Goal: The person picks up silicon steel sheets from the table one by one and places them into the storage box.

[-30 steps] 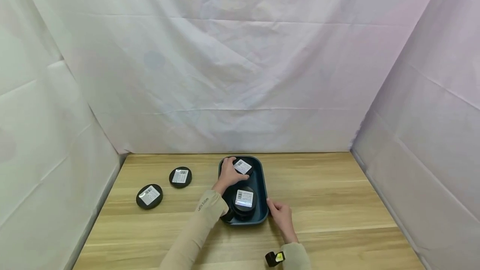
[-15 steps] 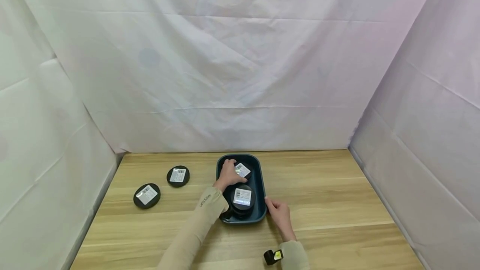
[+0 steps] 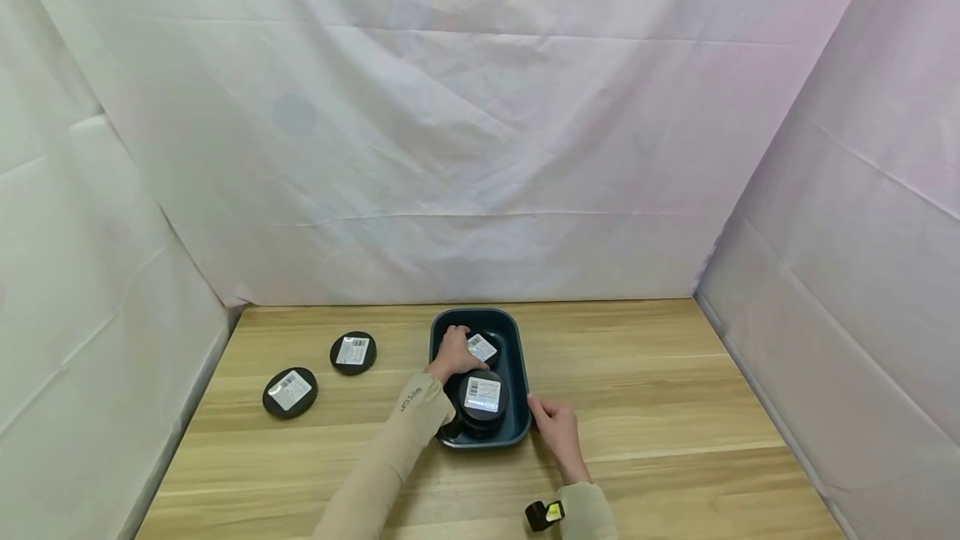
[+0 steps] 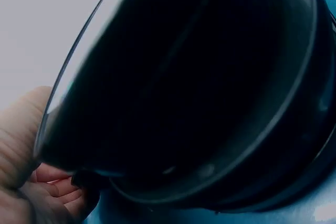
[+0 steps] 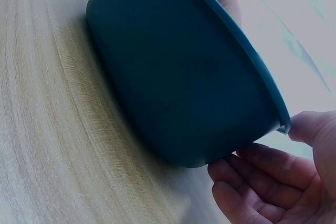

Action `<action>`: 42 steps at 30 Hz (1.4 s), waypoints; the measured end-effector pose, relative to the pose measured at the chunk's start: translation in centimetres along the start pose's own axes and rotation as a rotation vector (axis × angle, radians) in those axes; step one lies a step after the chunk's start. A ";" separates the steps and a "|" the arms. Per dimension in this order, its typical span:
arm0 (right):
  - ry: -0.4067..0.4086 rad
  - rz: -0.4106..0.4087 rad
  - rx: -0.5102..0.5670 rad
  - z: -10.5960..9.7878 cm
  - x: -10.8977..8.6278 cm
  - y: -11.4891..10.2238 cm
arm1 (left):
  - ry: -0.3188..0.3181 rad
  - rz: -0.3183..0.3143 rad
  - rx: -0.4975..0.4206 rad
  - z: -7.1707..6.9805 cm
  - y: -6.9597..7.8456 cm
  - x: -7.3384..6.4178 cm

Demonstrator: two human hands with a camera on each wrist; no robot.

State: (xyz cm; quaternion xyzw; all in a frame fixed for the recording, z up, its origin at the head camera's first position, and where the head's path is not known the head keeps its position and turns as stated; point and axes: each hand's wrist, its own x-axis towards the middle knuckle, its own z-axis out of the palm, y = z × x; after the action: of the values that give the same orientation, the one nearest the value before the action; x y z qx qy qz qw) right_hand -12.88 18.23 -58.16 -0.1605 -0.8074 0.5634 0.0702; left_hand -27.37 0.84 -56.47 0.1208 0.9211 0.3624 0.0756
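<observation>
In the head view, my left hand reaches into a dark blue tray and grips a round black disc with a white barcode label. Nearer me in the tray lies a stack of similar black discs, below the left hand's thumb. That stack's dark round edges fill most of the left wrist view, hiding much of the held disc. My right hand holds the tray's right side. Its thumb is at the rim and its fingers lie against the outer wall, as the right wrist view shows.
Two more labelled discs, one nearer and one farther, lie on the wooden table left of the tray. White cloth hangs behind and on both sides. A black wrist device sits at the right cuff.
My left hand has brought the gripped disc slightly toward me inside the tray, closer to the stack. The right hand stays at the tray's side. The head view has shifted a little.
</observation>
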 end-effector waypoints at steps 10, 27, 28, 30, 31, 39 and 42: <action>0.007 0.013 -0.010 0.0 -0.3 0.0 | -0.001 0.027 0.023 0.6 -0.5 0.2; -0.010 0.059 -0.017 -0.1 -0.1 -0.2 | -0.104 0.063 0.073 -0.9 0.1 0.4; -0.012 0.057 -0.019 -0.1 -0.1 -0.2 | -0.104 0.058 0.072 -1.1 0.2 0.3; -0.017 0.054 -0.018 0.0 -0.1 -0.2 | -0.112 0.039 0.056 -1.5 0.3 0.1; -0.018 0.052 -0.018 0.0 -0.1 -0.2 | -0.112 0.033 0.044 -1.8 0.4 0.0; 0.000 0.040 -0.040 -0.3 0.2 -0.2 | -0.033 0.129 -0.195 -3.6 1.2 -1.3; -0.001 0.043 -0.037 -0.3 0.3 -0.2 | 0.064 0.198 -0.273 -4.1 1.1 -1.9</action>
State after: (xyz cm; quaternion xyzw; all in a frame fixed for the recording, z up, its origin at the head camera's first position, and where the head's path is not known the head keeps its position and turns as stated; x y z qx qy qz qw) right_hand -13.08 18.54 -57.89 -0.1788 -0.8142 0.5497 0.0548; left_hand -26.31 -1.54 -52.68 0.1880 0.8488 0.4935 0.0258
